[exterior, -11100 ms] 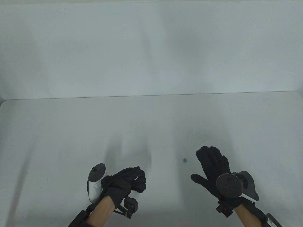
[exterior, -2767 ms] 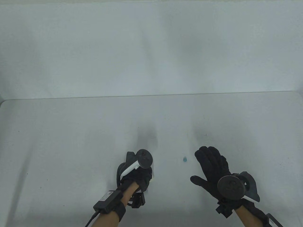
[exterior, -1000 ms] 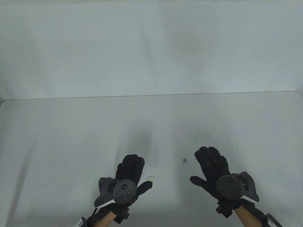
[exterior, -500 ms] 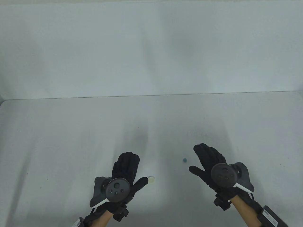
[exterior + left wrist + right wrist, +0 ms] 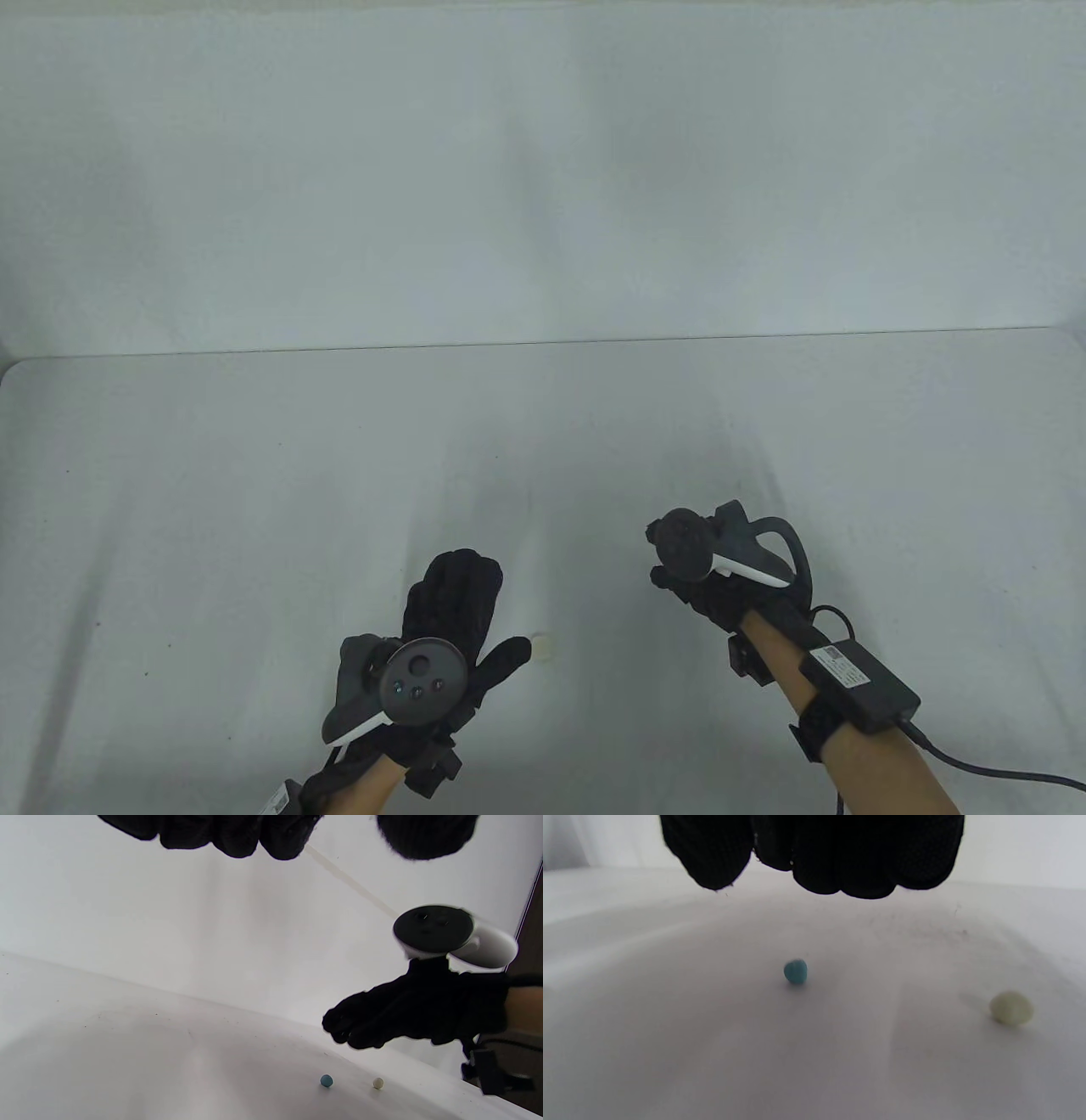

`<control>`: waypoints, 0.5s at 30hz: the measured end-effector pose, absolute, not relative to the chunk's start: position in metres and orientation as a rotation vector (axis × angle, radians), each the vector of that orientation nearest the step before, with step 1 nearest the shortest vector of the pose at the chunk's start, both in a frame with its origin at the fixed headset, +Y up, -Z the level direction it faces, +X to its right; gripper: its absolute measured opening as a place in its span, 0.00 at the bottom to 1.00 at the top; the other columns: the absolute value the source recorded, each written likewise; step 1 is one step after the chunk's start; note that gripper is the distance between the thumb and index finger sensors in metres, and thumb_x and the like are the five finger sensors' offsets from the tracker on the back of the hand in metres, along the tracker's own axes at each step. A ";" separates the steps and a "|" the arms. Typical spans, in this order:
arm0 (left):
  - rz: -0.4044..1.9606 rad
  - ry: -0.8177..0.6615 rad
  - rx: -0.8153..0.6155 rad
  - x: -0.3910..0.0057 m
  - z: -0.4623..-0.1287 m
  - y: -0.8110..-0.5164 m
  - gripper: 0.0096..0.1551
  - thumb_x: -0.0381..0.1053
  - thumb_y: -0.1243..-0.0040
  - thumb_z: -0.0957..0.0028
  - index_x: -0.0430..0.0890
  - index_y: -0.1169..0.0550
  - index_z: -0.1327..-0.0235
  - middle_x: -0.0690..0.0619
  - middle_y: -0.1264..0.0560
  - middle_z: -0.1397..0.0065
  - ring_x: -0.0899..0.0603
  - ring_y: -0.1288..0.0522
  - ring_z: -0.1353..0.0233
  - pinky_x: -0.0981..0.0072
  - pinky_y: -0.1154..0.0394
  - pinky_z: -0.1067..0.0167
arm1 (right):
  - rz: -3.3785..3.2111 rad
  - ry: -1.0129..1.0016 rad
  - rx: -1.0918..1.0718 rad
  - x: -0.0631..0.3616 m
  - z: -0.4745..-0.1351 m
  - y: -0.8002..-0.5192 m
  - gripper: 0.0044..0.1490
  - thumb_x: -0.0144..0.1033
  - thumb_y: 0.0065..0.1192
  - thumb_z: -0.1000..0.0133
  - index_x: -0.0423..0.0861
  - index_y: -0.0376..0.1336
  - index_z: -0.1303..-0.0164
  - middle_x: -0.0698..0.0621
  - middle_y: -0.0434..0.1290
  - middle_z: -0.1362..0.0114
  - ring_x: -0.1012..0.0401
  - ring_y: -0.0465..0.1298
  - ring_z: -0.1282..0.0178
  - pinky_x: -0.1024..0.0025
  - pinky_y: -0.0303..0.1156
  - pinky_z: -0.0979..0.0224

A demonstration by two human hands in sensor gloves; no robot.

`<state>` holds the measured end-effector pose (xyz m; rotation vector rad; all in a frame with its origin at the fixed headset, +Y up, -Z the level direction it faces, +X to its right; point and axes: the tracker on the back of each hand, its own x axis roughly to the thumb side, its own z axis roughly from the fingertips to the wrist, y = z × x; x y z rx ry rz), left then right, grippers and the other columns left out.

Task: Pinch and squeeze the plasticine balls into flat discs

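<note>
A small blue plasticine ball (image 5: 796, 971) lies on the white table (image 5: 254, 509), with a cream ball (image 5: 1011, 1008) beside it. Both also show in the left wrist view, blue ball (image 5: 326, 1080) and cream ball (image 5: 378, 1082). My right hand (image 5: 666, 577) hovers over them with fingers hanging down, empty, clear of the blue ball. In the table view it hides both balls. A flattened cream disc (image 5: 544, 647) lies just right of my left thumb. My left hand (image 5: 475, 611) is spread flat, palm down, and empty.
The table's far edge (image 5: 543, 342) meets a white backdrop. The right forearm carries a black box with a cable (image 5: 861, 679) trailing to the right.
My right hand has turned and swung left and forward, and now covers the blue ball in the table view. My left hand has stayed beside the cream disc.
</note>
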<state>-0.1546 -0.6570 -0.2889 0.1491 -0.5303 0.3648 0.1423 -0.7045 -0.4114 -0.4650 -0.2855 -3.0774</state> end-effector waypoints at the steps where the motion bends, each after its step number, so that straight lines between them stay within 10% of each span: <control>1: 0.366 -0.529 0.152 -0.155 -0.289 -0.657 0.51 0.64 0.51 0.43 0.32 0.44 0.17 0.27 0.48 0.18 0.20 0.48 0.20 0.29 0.46 0.29 | -3.064 -0.294 -0.458 0.142 -0.413 -0.708 0.36 0.50 0.62 0.41 0.51 0.58 0.22 0.50 0.70 0.22 0.50 0.74 0.26 0.53 0.76 0.29; 15: 0.371 -0.522 0.160 -0.157 -0.289 -0.655 0.50 0.63 0.51 0.43 0.32 0.43 0.17 0.28 0.47 0.18 0.20 0.47 0.20 0.29 0.46 0.29 | -2.945 -0.253 -0.451 0.129 -0.423 -0.750 0.30 0.45 0.64 0.42 0.49 0.64 0.30 0.47 0.75 0.30 0.51 0.79 0.36 0.62 0.81 0.32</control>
